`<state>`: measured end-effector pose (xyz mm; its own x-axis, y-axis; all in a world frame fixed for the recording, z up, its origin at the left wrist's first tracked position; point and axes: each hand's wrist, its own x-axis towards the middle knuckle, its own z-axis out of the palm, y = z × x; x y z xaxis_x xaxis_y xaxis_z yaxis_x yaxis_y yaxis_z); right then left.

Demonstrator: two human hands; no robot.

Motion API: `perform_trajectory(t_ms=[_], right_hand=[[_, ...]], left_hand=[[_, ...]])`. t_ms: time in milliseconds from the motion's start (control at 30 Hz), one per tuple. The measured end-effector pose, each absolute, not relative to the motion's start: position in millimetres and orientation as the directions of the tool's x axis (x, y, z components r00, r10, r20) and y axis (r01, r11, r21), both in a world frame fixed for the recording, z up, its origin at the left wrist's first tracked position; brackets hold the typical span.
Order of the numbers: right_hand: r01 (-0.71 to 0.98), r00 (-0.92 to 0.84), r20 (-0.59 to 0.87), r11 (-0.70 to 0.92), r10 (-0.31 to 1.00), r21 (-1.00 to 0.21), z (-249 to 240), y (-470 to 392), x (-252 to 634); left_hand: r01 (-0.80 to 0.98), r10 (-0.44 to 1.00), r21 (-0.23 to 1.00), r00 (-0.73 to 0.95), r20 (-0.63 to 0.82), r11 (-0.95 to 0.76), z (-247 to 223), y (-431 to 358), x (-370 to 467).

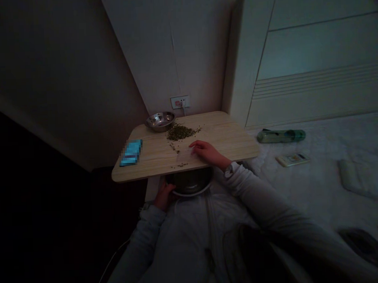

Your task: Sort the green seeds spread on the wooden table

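Under the front edge of the small wooden table point(226, 133), my left hand point(164, 194) grips the rim of a dark metal bowl point(192, 183) at its left side. My right hand point(205, 152) is over the tabletop near that edge, its fingers bent and partly apart, with nothing visible held. Just beyond its fingertips lies a heap of small green beans point(180, 132). A few stray beans trail from the heap toward the front edge, left of my right hand. At the back left of the table stands a shiny steel bowl point(160, 122).
A lit phone point(131, 152) lies at the table's left end. To the right, a green bottle point(281, 136) and another phone point(293, 159) rest on white bedding point(321, 148). A wall socket point(180, 102) holds a plug behind the table.
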<state>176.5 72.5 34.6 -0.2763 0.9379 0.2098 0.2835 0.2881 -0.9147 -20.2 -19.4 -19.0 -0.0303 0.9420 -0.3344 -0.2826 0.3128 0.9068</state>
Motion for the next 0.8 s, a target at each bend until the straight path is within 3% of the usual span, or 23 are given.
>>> perform_trajectory(t_ms=[467, 800], right_hand=[[0.262, -0.379, 0.158, 0.269, 0.912, -0.927, 35, 66, 176], [0.444, -0.267, 0.255, 0.354, 0.929, -0.823, 34, 67, 174]], left_hand=[[-0.311, 0.927, 0.884, -0.027, -0.374, 0.348, -16, -21, -19], [-0.291, 0.930, 0.896, -0.050, -0.363, 0.334, -8, -23, -17]])
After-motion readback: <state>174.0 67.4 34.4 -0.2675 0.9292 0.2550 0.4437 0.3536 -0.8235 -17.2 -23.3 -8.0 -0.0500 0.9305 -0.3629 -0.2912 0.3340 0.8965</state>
